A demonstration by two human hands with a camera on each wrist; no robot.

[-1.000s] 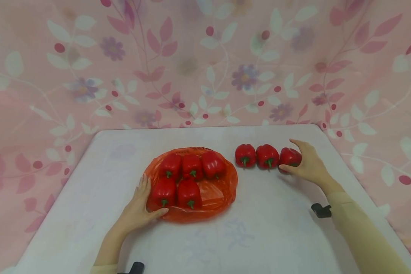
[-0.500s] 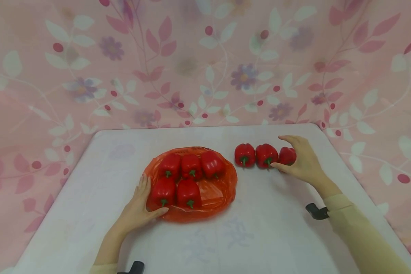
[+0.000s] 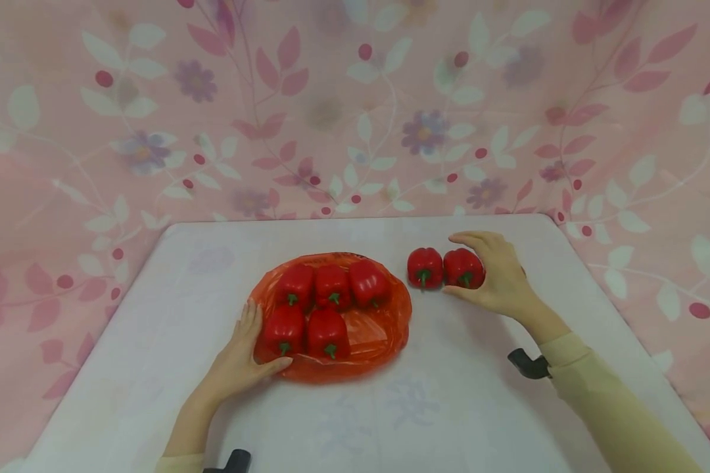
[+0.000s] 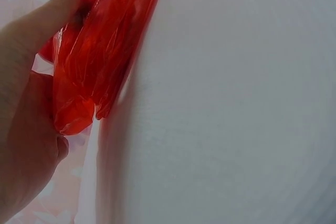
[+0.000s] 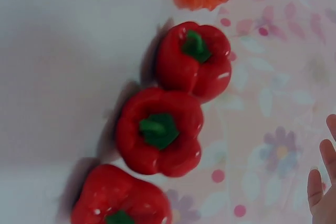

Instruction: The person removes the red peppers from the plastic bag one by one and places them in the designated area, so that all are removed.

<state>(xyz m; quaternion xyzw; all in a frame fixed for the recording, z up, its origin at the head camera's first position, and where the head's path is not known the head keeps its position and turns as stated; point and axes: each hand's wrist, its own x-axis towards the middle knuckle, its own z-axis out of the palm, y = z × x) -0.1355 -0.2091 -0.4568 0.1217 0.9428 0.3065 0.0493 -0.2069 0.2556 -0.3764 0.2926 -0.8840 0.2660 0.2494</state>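
Observation:
Several red bell peppers (image 3: 328, 332) with green stems sit in two rows inside a round, orange-red plastic bag (image 3: 369, 332) with an open top. My left hand (image 3: 239, 361) rests against the bag's left side, fingers extended along the rim and thumb at the front. Its thumb lies over the crinkled plastic in the left wrist view. My right hand (image 3: 497, 276) reaches around a loose bell pepper (image 3: 463, 268), thumb in front and fingers behind, spread with a gap visible. Left of that pepper stands another bell pepper (image 3: 425, 268). A third bell pepper (image 5: 123, 200) is mostly hidden behind the hand in the head view.
All of this stands on a white table (image 3: 449, 407) with rounded back corners. Floral pink cloth (image 3: 355, 118) hangs behind and at both sides. A black device part (image 3: 529, 363) projects from the right wrist.
My right hand has moved left along the row, from the rightmost loose pepper to the middle one, which has stayed in place. The left hand and the bag have kept still.

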